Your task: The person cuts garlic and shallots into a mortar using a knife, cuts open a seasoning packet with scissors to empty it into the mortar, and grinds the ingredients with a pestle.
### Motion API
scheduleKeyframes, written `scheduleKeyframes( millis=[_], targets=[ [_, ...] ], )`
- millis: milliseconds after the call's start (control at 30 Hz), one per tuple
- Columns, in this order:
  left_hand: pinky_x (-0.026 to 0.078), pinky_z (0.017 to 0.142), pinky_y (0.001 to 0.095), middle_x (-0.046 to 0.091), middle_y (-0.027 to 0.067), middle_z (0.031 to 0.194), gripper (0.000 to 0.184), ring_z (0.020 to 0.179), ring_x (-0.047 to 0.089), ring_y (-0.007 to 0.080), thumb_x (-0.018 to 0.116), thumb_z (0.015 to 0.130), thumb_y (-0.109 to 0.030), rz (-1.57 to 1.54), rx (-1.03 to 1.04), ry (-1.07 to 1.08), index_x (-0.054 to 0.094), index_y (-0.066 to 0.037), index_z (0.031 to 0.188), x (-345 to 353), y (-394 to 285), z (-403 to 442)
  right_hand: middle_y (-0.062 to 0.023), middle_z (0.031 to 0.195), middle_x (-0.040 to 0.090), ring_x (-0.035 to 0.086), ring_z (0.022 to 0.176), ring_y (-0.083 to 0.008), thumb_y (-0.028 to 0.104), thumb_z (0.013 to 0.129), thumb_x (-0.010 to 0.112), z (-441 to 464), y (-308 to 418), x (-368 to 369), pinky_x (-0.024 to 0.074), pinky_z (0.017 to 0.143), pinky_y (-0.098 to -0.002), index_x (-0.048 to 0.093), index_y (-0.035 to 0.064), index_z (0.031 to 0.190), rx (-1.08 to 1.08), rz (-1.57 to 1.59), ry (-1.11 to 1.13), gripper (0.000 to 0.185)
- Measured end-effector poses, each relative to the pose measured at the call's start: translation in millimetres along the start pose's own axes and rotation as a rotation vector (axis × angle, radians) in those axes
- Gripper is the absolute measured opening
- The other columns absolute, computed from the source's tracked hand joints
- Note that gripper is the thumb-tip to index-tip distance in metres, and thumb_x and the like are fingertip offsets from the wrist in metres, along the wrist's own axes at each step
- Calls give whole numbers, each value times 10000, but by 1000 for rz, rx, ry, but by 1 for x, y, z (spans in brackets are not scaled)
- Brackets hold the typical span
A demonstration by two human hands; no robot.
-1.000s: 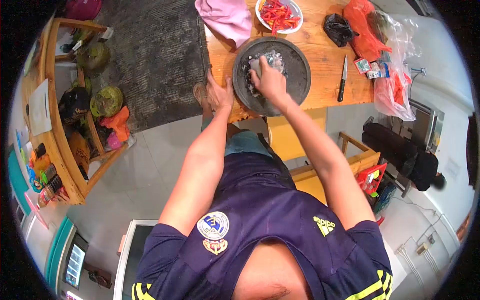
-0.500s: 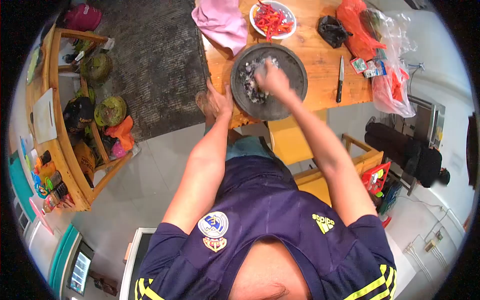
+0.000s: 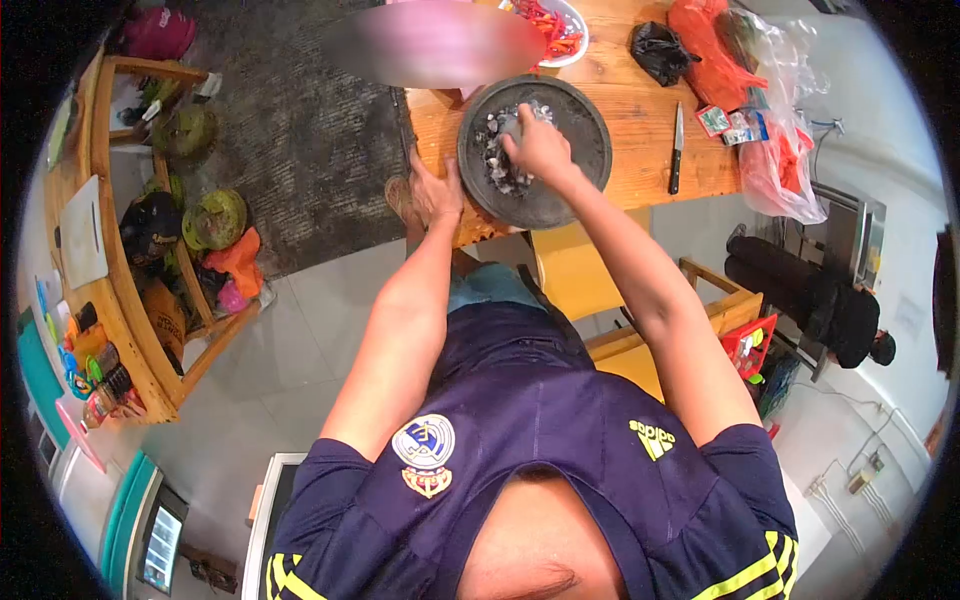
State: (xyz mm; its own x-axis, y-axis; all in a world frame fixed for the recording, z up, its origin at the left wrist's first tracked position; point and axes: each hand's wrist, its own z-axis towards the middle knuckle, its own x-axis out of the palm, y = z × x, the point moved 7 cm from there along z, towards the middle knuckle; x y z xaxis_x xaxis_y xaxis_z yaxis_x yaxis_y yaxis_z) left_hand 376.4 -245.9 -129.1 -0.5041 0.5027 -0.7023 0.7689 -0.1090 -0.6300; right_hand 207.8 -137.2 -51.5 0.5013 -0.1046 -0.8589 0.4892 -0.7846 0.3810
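A wide, round dark stone mortar (image 3: pixel 590 165) lies on the wooden table near its front edge. Inside it is a crushed white and purplish mash (image 3: pixel 497 165), probably shallots. My right hand (image 3: pixel 545 150) is over the mortar, fingers closed round what appears to be a grey stone pestle (image 3: pixel 512 129), mostly hidden by the hand. To the left, my left hand (image 3: pixel 437 193) rests on the table's corner with fingers apart, its thumb close to the mortar's rim; whether it touches is unclear. Beyond the mortar stands a white bowl (image 3: pixel 581 43) of red chillies (image 3: pixel 556 28).
A knife (image 3: pixel 678 150) lies right of the mortar, near small packets (image 3: pixel 730 125), plastic bags (image 3: pixel 700 50) and a black bag (image 3: pixel 662 55). Someone in pink (image 3: pixel 440 45), blurred, is at the table's far left. Another person in black (image 3: pixel 810 295) is at right. A yellow stool (image 3: pixel 580 270) stands below.
The pink shape at the far side has come closer and now covers part of the chilli bowl. My right hand has shifted slightly within the mortar; my left hand stays at the table's corner.
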Motion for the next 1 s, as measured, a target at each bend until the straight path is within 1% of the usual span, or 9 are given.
scheduleKeyframes(
  millis=[200,300,400,500,667,733,800,867,1000],
  targets=[
    [445,843,517,572,261,1174,695,1025,559,447,582,857,-418,10,22,-2,295,-120,1416,-10,-2,-5,-262,944,652,642,879,-425,371,821,617,-39,24,7,502,772,-531,427,90,1218,71,-67,130,522],
    [444,841,515,575,263,1161,689,1031,556,442,578,861,-422,-26,43,-25,298,-121,1415,0,1,2,-272,873,655,660,794,-415,381,828,613,-1,-2,-2,522,698,-527,472,57,1146,37,-52,-117,475],
    [445,836,510,579,261,1147,686,1029,556,438,577,861,-427,-23,56,-55,307,-118,1410,0,1,9,-287,839,647,652,772,-438,372,811,612,7,-15,1,522,689,-522,469,47,1135,290,542,163,481],
    [448,832,506,587,256,1131,684,1020,562,432,578,859,-428,-32,2,-33,315,-117,1408,2,6,4,-272,787,641,642,735,-446,356,831,626,-35,23,21,514,648,-528,432,80,1167,-9,45,-129,476],
    [451,823,506,596,251,1109,690,993,576,425,585,850,-429,-22,55,-55,314,-133,1412,-3,-1,4,-247,753,647,643,711,-433,375,830,613,7,-8,3,522,646,-507,468,29,1131,58,37,-220,481],
    [453,823,505,596,258,1093,703,977,580,434,593,842,-432,-61,57,-58,306,-148,1417,-6,2,2,-247,813,655,645,733,-431,385,817,603,18,-17,15,524,700,-500,496,-2,1103,293,677,244,493],
    [452,823,510,597,261,1082,707,975,580,437,593,842,-435,-95,17,-37,300,-155,1421,7,9,8,-236,773,661,645,727,-446,373,820,612,-14,-5,28,496,792,-519,483,44,1194,121,223,-119,515],
    [448,825,520,591,259,1096,711,1005,572,431,590,845,-447,-15,12,-37,294,-161,1425,1,6,3,-230,745,654,643,716,-452,365,837,617,-44,29,28,503,747,-533,434,82,1256,33,-5,-107,538],
    [447,818,514,597,253,1104,708,998,577,426,586,854,-447,-64,64,-54,295,-144,1425,7,6,4,-264,886,651,629,805,-467,385,839,626,9,-5,1,496,729,-531,470,78,1188,128,106,-137,490]
  ],
)
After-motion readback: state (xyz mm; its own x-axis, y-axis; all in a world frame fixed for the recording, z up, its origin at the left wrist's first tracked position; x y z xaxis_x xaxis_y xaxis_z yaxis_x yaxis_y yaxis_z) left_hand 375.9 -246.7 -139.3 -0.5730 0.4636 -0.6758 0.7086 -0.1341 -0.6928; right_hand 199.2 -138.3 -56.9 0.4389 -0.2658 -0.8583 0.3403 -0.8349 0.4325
